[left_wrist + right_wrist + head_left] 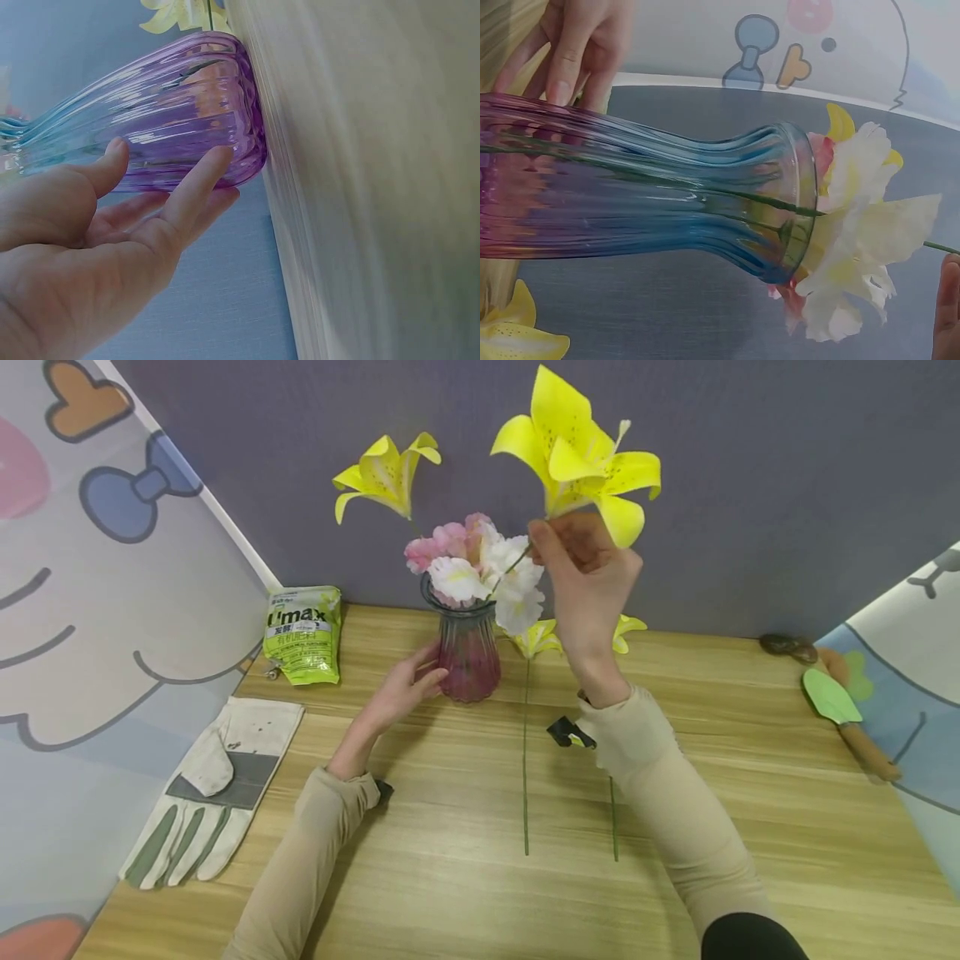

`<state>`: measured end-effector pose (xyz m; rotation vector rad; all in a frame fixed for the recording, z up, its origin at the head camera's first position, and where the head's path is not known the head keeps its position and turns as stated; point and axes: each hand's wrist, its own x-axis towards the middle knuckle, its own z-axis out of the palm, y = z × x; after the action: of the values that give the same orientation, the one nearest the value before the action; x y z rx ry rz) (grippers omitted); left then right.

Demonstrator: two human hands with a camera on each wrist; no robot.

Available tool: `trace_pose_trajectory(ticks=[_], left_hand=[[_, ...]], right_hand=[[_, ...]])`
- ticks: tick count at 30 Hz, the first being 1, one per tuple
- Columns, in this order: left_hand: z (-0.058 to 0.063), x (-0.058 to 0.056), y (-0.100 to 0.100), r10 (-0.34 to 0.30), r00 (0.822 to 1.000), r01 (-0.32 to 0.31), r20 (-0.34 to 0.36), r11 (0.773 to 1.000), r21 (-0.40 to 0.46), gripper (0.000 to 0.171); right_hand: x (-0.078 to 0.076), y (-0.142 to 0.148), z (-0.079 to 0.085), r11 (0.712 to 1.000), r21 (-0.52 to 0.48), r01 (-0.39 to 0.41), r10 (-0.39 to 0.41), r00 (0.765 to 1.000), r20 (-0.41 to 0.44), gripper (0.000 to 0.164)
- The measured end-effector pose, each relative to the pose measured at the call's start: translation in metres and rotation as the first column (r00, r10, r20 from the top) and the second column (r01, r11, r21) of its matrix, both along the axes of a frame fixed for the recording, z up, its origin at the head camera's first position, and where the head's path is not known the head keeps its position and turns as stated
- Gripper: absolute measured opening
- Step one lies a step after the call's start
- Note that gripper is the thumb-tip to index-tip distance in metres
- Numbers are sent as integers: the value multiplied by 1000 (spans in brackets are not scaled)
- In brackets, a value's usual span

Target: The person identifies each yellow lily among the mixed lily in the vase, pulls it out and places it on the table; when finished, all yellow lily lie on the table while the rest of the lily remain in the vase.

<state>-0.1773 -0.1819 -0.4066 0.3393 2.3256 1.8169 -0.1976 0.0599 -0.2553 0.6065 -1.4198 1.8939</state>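
Observation:
A ribbed glass vase, bluish at its neck and pink-purple below, stands upright on the table. Pink blooms and white blooms fill its mouth, and a yellow lily rises behind them. My left hand rests its thumb and fingers, fairly straight, against the vase's lower left side. Above and right of the mouth, my right hand pinches the stem of a large yellow lily just below the bloom. That green stem runs down through the white petals into the glass.
Two more yellow lilies lie on the table, their stems pointing towards me. At left are a green bag and a work glove. A small trowel lies far right; a black scrap sits near the right sleeve.

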Motion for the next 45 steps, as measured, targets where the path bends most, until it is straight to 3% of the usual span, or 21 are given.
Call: trace_pose_trajectory(ticks=[9,15,22,30,36,45], left_hand=[[-1,0,0,-6,1000,6,-4,1000,-3,61],[1,1,0,-9,1000,9,-1,1000,4,61],[0,3,-2,-3,1000,3,-7,1000,-9,61],[0,1,0,-5,1000,5,-11,1000,1,61],[1,0,0,-6,1000,6,-12,1000,4,61],[0,0,0,-4,1000,4,-10,1000,0,61]], right_hand=[[-3,10,6,997,-72,31,-34,998,-48,11],[-3,12,8,994,-112,-9,4,999,-49,11],[-5,5,8,999,-48,-5,-1,993,-116,14],[-3,0,16,989,-133,-64,43,988,-151,17],[-2,-1,14,995,-52,-88,83,993,-87,13],[-3,-3,22,995,-62,-79,69,986,-149,17]])
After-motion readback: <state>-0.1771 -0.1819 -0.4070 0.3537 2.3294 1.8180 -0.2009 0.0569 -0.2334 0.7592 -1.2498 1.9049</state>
